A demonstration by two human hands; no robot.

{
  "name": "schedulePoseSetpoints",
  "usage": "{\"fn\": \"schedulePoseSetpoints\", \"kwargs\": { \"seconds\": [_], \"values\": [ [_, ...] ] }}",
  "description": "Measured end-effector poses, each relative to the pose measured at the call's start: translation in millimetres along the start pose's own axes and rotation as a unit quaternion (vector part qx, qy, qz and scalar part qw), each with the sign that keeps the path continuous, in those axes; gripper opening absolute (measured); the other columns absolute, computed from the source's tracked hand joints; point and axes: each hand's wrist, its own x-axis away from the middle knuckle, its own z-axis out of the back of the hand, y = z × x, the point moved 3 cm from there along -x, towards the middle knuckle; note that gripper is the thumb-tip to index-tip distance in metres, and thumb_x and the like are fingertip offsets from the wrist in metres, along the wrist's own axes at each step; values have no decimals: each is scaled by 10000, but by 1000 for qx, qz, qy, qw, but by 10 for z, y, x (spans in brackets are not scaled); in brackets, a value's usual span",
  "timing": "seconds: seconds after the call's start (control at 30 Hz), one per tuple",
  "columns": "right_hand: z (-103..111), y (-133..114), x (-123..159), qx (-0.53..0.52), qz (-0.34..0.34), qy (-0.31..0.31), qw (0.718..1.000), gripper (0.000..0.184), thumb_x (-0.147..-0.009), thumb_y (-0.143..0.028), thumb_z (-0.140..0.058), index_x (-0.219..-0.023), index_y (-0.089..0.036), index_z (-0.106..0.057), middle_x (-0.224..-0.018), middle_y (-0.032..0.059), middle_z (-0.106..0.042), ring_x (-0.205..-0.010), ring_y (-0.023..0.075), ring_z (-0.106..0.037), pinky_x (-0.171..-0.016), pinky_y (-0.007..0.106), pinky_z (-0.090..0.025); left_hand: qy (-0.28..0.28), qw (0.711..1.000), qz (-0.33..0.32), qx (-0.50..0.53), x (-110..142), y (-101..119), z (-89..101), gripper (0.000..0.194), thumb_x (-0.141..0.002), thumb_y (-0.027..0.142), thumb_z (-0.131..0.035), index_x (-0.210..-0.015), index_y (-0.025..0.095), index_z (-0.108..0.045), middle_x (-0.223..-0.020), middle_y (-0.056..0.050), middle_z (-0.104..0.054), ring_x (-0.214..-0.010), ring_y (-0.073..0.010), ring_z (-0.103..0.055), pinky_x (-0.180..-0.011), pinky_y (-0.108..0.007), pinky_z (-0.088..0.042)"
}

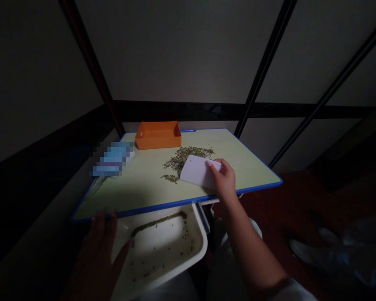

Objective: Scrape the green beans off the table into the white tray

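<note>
My right hand (226, 180) is closed on the near right end of a flat white plastic scraper (198, 170), thumb on top. The scraper slants over the tabletop, its left end at a loose pile of small green and brown grains (189, 155). A smaller patch of grains (171, 178) lies left of the scraper. My left hand (102, 246), dim in shadow, has its fingers stretched toward the table's front edge and its thumb apart, over the left side of a white tub (163, 251). More grains lie in that tub, in a line along its far side and scattered over the bottom.
The pale yellow-green table (138, 184) has a raised blue edge. An orange open box (158, 140) stands at its back left. A blurred-out blue packet (113, 159) lies at the left edge. Panelled walls rise behind. At right, another person's shoe (303, 252) shows on the red floor.
</note>
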Motion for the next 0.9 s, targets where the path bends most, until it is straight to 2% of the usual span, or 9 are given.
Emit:
{"fn": "schedulePoseSetpoints", "kwargs": {
  "seconds": [0.1,0.3,0.73,0.8,0.9],
  "values": [
    [-22,12,2,-15,5,0,1000,292,-689,-466,-666,-749,-190,-590,-631,-32,-549,-594,136,-454,-552,239,-340,-6,1000,13,0,-3,11,22,745,-828,558,-241,-1431,121,-270,-1595,-169,-153,-1485,-271,-103,-1181,-518,-238],
    [-41,28,-16,-6,2,-9,1000,286,-692,-458,-666,-754,-187,-598,-615,-35,-548,-576,133,-456,-534,237,-328,-18,1000,24,-2,-22,49,31,794,-812,583,-241,-1410,64,-298,-1591,-197,-139,-1485,-287,-82,-1195,-510,-193],
    [-47,119,-47,-32,-9,3,999,318,-674,-475,-686,-762,-183,-595,-627,-32,-542,-590,129,-453,-543,232,-356,-7,1000,13,-1,-30,50,40,736,-827,531,-273,-1421,98,-288,-1583,-196,-173,-1476,-296,-122,-1169,-548,-254],
    [-54,123,-43,-55,-19,-4,998,334,-663,-485,-694,-763,-184,-590,-626,-31,-543,-585,126,-454,-532,227,-356,3,1000,5,9,-22,11,9,706,-835,513,-262,-1434,139,-273,-1590,-163,-175,-1475,-289,-139,-1155,-563,-281],
    [-64,132,-37,-105,-36,-15,994,356,-651,-492,-705,-775,-182,-583,-624,-35,-544,-568,118,-452,-515,223,-357,48,999,-5,7,-3,-147,-96,711,-817,499,-352,-1458,219,-222,-1599,-115,-167,-1464,-302,-187,-1157,-565,-289]
  ]
}}
